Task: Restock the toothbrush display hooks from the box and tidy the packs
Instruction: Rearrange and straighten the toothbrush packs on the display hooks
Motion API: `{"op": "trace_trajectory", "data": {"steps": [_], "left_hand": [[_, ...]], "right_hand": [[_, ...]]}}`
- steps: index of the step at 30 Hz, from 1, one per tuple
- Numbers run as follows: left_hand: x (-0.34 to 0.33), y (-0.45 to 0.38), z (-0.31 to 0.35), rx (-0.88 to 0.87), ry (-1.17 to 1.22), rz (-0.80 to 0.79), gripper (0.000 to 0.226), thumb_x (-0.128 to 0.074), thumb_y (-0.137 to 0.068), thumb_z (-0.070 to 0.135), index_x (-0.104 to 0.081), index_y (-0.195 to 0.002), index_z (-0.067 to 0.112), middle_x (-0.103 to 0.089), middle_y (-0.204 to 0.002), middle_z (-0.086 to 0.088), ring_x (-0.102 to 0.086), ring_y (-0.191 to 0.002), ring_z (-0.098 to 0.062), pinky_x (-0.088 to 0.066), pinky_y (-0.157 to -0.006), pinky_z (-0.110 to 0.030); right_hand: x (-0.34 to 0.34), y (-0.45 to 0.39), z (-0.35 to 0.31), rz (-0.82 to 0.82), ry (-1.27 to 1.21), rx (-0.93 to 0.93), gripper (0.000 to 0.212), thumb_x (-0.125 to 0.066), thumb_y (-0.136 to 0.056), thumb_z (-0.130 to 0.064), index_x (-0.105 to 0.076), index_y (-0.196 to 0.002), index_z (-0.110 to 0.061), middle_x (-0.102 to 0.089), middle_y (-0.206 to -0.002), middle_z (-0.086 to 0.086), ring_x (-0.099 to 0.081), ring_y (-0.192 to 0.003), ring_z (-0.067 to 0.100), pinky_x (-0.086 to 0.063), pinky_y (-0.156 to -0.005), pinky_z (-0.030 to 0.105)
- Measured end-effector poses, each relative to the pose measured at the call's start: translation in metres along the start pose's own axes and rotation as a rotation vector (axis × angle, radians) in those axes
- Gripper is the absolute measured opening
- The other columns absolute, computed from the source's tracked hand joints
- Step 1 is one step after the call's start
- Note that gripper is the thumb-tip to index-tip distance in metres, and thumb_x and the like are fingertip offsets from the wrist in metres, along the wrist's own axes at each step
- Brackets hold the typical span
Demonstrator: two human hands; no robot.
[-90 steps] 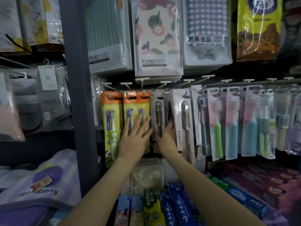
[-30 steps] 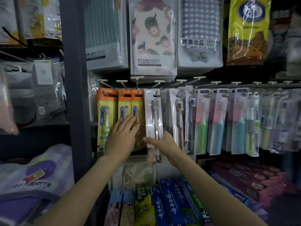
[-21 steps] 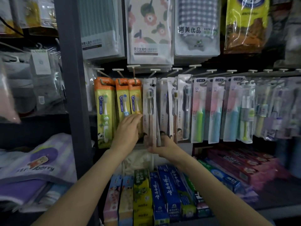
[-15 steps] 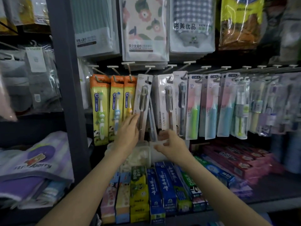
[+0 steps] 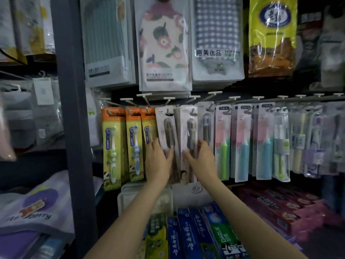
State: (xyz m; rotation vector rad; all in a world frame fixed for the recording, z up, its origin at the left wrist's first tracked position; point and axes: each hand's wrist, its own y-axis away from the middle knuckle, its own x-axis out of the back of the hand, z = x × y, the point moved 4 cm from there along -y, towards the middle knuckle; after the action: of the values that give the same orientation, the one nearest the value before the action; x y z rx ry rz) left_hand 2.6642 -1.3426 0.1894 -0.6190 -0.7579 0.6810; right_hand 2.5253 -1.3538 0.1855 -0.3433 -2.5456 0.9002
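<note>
Rows of toothbrush packs hang from white display hooks (image 5: 169,98). Orange-and-yellow children's packs (image 5: 113,146) are on the left, and white packs with dark brushes (image 5: 189,126) are in the middle. Pink, green and blue brush packs (image 5: 242,143) hang to the right. My left hand (image 5: 158,163) grips the lower part of the leftmost white pack (image 5: 166,128), thumb on its front, and the pack hangs almost straight on its hook. My right hand (image 5: 202,159) rests with spread fingers on the neighbouring white packs. No box is visible.
Packaged towels (image 5: 164,43) hang above the hooks. Toothpaste boxes (image 5: 188,236) and red cartons (image 5: 280,208) fill the shelf below, behind them white packages (image 5: 145,197). A grey shelf upright (image 5: 74,128) stands at the left, with folded textiles (image 5: 33,208) beyond it.
The white pack in my left hand hung tilted half a second ago and now hangs nearly upright in line. My right hand has risen from below the packs onto their fronts.
</note>
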Motion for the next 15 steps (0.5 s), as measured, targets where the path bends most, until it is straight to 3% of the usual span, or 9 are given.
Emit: {"op": "trace_trajectory", "data": {"steps": [4, 7, 10, 13, 15], "left_hand": [[-0.003, -0.002, 0.006, 0.018, 0.074, 0.015, 0.047, -0.057, -0.088, 0.035, -0.043, -0.119, 0.002, -0.052, -0.111, -0.011, -0.052, -0.101, -0.025, -0.042, -0.077, -0.028], [-0.004, -0.004, 0.004, 0.028, 0.072, 0.006, 0.048, -0.058, -0.088, 0.035, -0.041, -0.119, 0.002, -0.052, -0.111, -0.012, -0.054, -0.099, -0.025, -0.042, -0.076, -0.028], [-0.006, -0.005, 0.007, 0.053, 0.101, -0.037, 0.052, -0.057, -0.089, 0.035, -0.034, -0.127, 0.007, -0.048, -0.123, -0.009, -0.050, -0.110, -0.024, -0.043, -0.088, -0.033], [-0.009, -0.004, 0.009, 0.054, 0.165, -0.067, 0.059, -0.058, -0.090, 0.031, -0.028, -0.135, 0.009, -0.042, -0.135, -0.008, -0.043, -0.123, -0.024, -0.036, -0.098, -0.032], [-0.011, -0.003, 0.009, 0.038, 0.201, -0.047, 0.063, -0.060, -0.088, 0.028, -0.027, -0.138, 0.008, -0.039, -0.139, -0.009, -0.039, -0.127, -0.023, -0.033, -0.097, -0.026]], "right_hand": [[-0.008, -0.009, 0.014, -0.112, -0.070, -0.104, 0.041, -0.062, -0.088, -0.030, -0.041, -0.114, -0.007, -0.058, -0.105, 0.005, -0.057, -0.099, 0.020, -0.050, -0.078, 0.031], [-0.010, -0.012, 0.013, -0.171, -0.107, -0.123, 0.034, -0.058, -0.090, -0.030, -0.034, -0.107, -0.012, -0.053, -0.091, -0.002, -0.054, -0.092, 0.018, -0.045, -0.065, 0.020], [-0.012, -0.013, 0.008, -0.201, -0.139, -0.118, 0.033, -0.053, -0.094, -0.030, -0.032, -0.108, -0.008, -0.043, -0.082, -0.007, -0.048, -0.089, 0.015, -0.039, -0.060, 0.018], [-0.013, -0.012, 0.003, -0.209, -0.210, -0.130, 0.037, -0.051, -0.095, -0.023, -0.032, -0.120, -0.002, -0.046, -0.099, -0.003, -0.047, -0.103, 0.015, -0.041, -0.081, 0.024], [-0.016, -0.012, 0.003, -0.204, -0.243, -0.114, 0.040, -0.052, -0.094, -0.020, -0.033, -0.124, -0.002, -0.049, -0.118, 0.006, -0.047, -0.118, 0.021, -0.042, -0.096, 0.031]]}}
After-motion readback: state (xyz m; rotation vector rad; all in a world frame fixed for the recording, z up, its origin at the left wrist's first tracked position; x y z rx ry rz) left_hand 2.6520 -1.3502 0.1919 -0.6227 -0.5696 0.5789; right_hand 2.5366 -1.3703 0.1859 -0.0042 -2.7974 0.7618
